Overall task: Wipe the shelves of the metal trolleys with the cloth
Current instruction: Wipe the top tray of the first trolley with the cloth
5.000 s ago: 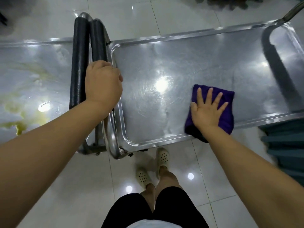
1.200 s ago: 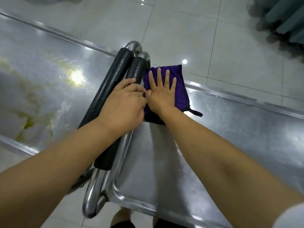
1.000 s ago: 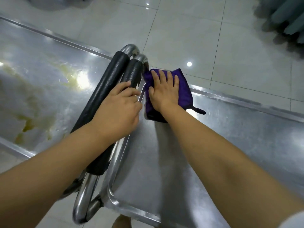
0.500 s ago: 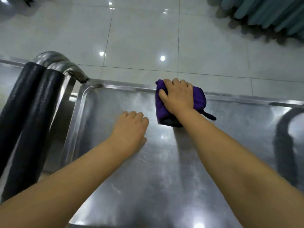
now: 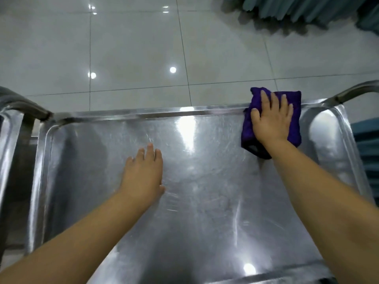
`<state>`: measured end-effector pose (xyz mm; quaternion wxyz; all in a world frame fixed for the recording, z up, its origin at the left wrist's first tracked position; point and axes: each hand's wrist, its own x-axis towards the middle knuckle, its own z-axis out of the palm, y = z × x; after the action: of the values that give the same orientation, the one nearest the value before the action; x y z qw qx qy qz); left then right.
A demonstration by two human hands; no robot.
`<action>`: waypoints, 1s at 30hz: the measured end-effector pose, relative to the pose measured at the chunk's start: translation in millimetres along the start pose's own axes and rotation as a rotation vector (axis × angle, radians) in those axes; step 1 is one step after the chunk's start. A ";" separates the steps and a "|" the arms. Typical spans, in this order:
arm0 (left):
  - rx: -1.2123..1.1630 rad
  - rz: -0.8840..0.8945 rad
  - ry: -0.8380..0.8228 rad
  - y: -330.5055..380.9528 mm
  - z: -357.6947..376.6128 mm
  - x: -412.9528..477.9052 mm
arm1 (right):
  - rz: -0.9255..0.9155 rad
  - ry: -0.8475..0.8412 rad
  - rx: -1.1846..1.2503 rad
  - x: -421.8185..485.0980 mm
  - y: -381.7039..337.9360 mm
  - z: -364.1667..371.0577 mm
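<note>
Cloth pressed at the far right corner of the trolley shelf

The person leans over the top shelf (image 5: 205, 212) of a metal trolley, both bare forearms stretched out across it. The right hand (image 5: 270, 124) lies flat on a folded purple cloth (image 5: 296, 111), fingers straight and slightly spread, pressing it down where the shelf meets its far rim (image 5: 143, 114). The cloth sits near the far right corner, its top edge riding up over the rim, and a dark flap pokes out from under the wrist. The left hand (image 5: 143, 173) rests palm down on the bare steel around the middle of the shelf, fingers straight and close together, holding nothing. The two hands are well apart. The metal is scratched and shines with reflected ceiling lights. A curved steel handle (image 5: 352, 93) rises just beyond the cloth at the right end. Part of another steel frame (image 5: 12, 124) stands against the shelf's left end. Beyond lies a glossy tiled floor (image 5: 133, 48), with teal pleated fabric (image 5: 297, 7) hanging at the upper right
</note>
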<state>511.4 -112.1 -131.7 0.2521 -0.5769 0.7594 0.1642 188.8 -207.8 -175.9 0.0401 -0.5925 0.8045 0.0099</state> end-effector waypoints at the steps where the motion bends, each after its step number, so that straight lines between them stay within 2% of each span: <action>1: -0.016 0.004 0.001 -0.3 0.0 -0.4 | 0.040 -0.026 -0.009 -10.5 -3.2 1.8; 4: -0.075 0.017 0.013 -1.7 2.6 -2.0 | 0.109 -0.095 -0.038 -47.7 -27.6 5.3; 6: -0.106 0.026 0.040 -4.0 4.6 -5.8 | 0.062 -0.124 -0.055 -73.1 -52.2 7.9; 12: -0.212 0.025 0.096 -5.9 9.5 -15.6 | -0.311 -0.168 -0.073 -109.6 -139.4 11.9; 16: -0.214 0.023 0.117 -5.9 12.5 -16.6 | -0.512 -0.213 -0.094 -112.5 -156.8 12.3; 20: -0.197 0.003 0.075 -2.8 9.7 -14.4 | -0.580 -0.218 -0.091 -102.3 -130.1 8.3; 25: -0.172 -0.019 0.029 3.8 5.9 -9.3 | -0.446 -0.186 -0.091 -71.5 -49.5 0.6; 30: -0.266 -0.097 0.038 13.6 -0.7 -12.6 | -0.324 -0.182 -0.095 -36.5 48.6 -10.1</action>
<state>500.8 -98.7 -124.5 0.1665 -0.6441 0.7069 0.2402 152.6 -159.3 -164.6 0.0860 -0.7122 0.6902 0.0949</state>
